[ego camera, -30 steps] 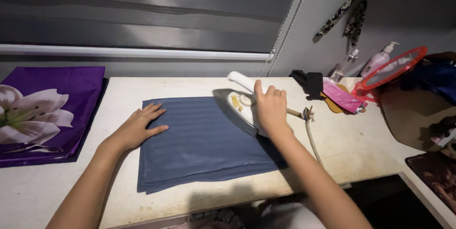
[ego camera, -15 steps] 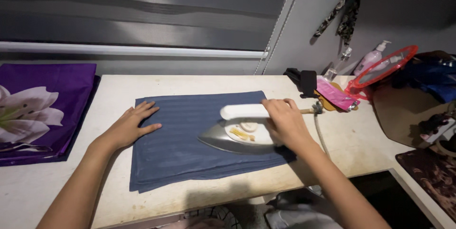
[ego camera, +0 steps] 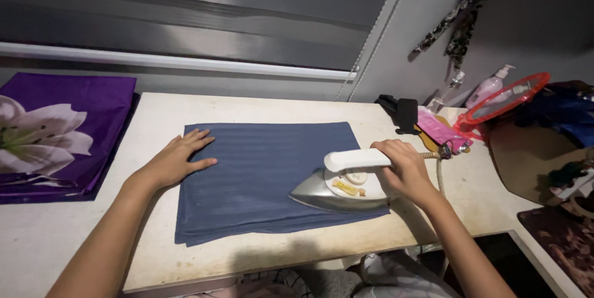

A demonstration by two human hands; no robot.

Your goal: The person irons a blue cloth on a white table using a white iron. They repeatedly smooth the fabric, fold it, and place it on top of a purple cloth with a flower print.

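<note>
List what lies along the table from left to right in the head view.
Purple flowered cloth → left hand → folded blue cloth → iron → right hand → pink packet → red-rimmed mirror.

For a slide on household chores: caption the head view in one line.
Right hand grips an iron on folded blue cloth; left hand lies flat on its edge.

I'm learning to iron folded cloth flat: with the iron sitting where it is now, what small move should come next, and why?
Probably slide the silver iron with the white handle leftward. It sits on the right part of the folded dark blue striped cloth, tip pointing left, in the right hand. The left hand lies flat on the cloth's left edge.
</note>
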